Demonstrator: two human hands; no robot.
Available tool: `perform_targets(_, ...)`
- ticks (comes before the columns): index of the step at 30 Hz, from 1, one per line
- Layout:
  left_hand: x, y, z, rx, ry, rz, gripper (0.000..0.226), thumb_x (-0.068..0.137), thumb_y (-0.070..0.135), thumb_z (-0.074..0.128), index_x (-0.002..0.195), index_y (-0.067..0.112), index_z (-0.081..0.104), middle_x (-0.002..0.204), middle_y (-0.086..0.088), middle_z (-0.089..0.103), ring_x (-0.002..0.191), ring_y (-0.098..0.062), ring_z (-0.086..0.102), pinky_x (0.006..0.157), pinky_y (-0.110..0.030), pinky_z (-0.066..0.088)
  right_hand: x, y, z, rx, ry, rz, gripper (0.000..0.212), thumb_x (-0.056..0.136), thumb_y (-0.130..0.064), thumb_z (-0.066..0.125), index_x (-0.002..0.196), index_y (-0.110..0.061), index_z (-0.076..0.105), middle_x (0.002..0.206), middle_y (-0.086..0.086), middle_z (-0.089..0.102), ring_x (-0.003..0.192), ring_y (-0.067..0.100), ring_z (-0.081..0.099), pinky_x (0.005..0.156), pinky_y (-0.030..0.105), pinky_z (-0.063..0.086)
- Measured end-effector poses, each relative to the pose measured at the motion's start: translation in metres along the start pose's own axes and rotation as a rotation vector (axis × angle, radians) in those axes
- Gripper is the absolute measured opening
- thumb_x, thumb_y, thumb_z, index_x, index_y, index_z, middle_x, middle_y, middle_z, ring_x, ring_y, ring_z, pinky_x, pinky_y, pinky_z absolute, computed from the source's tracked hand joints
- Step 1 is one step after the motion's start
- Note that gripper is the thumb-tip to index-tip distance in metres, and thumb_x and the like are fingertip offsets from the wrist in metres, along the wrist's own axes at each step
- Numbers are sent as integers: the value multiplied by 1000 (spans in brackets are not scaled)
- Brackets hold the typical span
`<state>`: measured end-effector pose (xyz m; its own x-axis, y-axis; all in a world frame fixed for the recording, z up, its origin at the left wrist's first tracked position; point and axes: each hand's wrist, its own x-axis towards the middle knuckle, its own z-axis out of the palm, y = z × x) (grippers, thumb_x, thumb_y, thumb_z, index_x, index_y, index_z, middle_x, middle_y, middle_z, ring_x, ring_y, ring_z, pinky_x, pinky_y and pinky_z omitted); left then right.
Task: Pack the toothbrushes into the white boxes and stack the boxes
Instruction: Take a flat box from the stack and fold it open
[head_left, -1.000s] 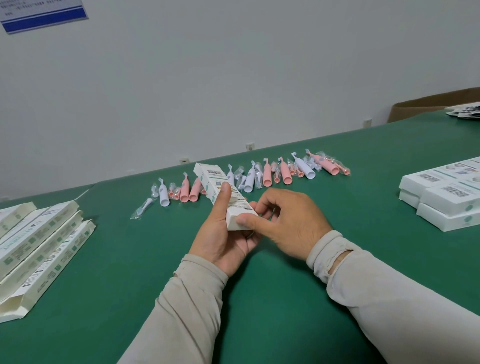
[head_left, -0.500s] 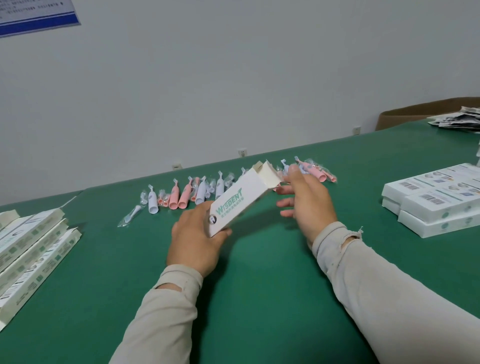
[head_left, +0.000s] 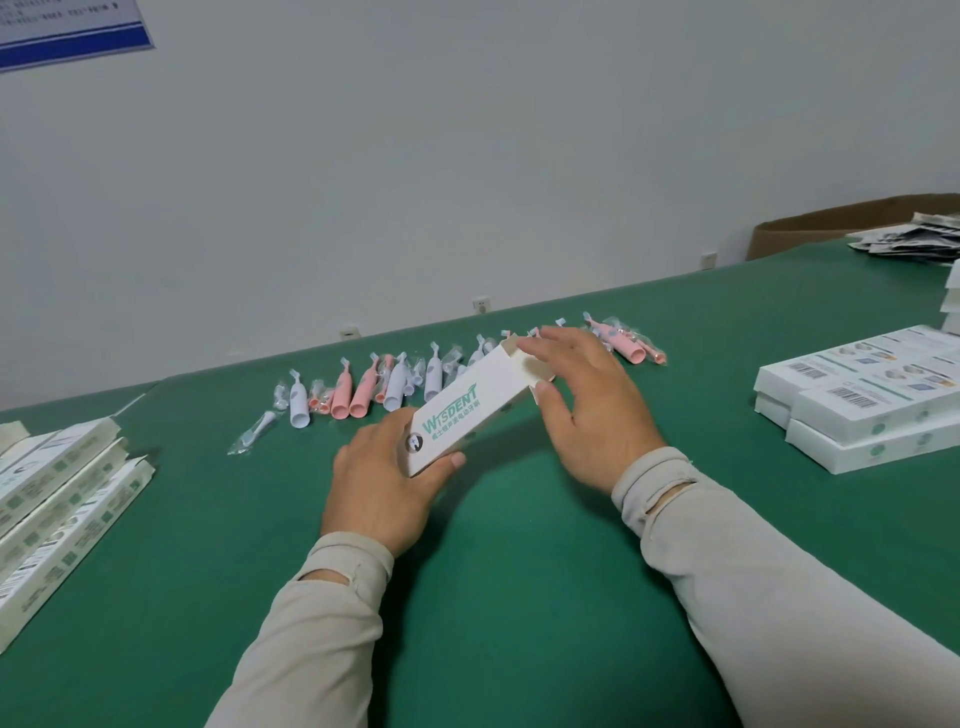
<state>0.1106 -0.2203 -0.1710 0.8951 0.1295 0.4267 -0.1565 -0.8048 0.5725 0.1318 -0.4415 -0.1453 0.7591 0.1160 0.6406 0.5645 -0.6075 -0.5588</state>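
A white box (head_left: 467, 408) with green lettering lies slanted above the green table, its far end open with flaps up. My left hand (head_left: 387, 480) grips its near end, thumb on the front edge. My right hand (head_left: 587, 402) is at the open far end, fingers spread on the flaps and thumb under the box edge. Behind the box a row of pink and white toothbrushes (head_left: 363, 389) in clear wrap lies on the table, more pink ones (head_left: 623, 345) beyond my right hand.
Flat unfolded boxes (head_left: 57, 493) are piled at the left edge. Closed white boxes (head_left: 862, 400) are stacked at the right. A cardboard carton (head_left: 831, 223) and loose leaflets (head_left: 914, 241) sit at the far right. The green table (head_left: 519, 571) spreads in front of me.
The box was turned from its barcode side to its lettered side and swung so its open end points right. My right hand moved from the near end to the far open end.
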Motion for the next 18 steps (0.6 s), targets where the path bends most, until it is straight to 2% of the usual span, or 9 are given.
perform_targets(2, 0, -1, 0, -6, -3, 7, 46, 81, 50, 75, 122, 40, 55, 107, 8, 57, 106, -26, 49, 89, -37, 40, 2, 1, -5, -161, -38, -58, 49, 97, -10, 51, 141, -31, 52, 152, -9, 40, 135, 15, 32, 114, 28, 21)
perform_targets(5, 0, -1, 1, -30, -11, 23, 41, 81, 49, 75, 115, 44, 54, 106, 9, 59, 105, -26, 50, 88, -38, 42, 4, -1, -10, -261, -96, -110, 49, 98, -11, 50, 144, -29, 52, 155, -11, 40, 138, 20, 28, 114, 23, 12)
perform_targets(7, -1, -1, 1, -54, -21, 37, 39, 81, 48, 75, 110, 49, 50, 105, 9, 59, 106, -25, 50, 87, -36, 40, 4, -1, -13, -295, -107, -103, 49, 99, -15, 50, 146, -27, 49, 157, -10, 36, 140, 20, 25, 117, 28, 15)
perform_targets(10, -1, -2, 2, -61, -15, 51, 43, 81, 46, 76, 119, 43, 55, 108, 10, 59, 107, -23, 50, 88, -34, 38, 6, -1, -18, -361, -95, -52, 50, 97, -23, 51, 147, -19, 46, 160, -6, 27, 140, 22, 24, 116, 40, 25)
perform_targets(13, -1, -2, 3, -57, -5, 55, 47, 81, 47, 75, 123, 39, 57, 107, 10, 59, 106, -22, 50, 87, -34, 38, 9, -3, -23, -427, 34, -88, 45, 90, -24, 64, 133, -11, 59, 143, 3, 44, 122, 27, 41, 101, 42, 41)
perform_targets(15, -1, -2, 3, -56, -7, 47, 46, 82, 47, 75, 123, 39, 56, 105, 10, 58, 105, -23, 50, 87, -35, 40, 11, -7, -22, -423, 101, -200, 30, 84, -12, 71, 114, -7, 71, 122, 8, 59, 108, 33, 51, 88, 44, 49)
perform_targets(18, -1, -2, 3, -67, -2, 36, 45, 82, 47, 75, 122, 40, 56, 103, 10, 58, 103, -24, 50, 88, -38, 43, 10, -12, -16, -346, 93, -333, 18, 78, 6, 72, 95, 0, 74, 100, 12, 67, 93, 37, 58, 75, 44, 52)
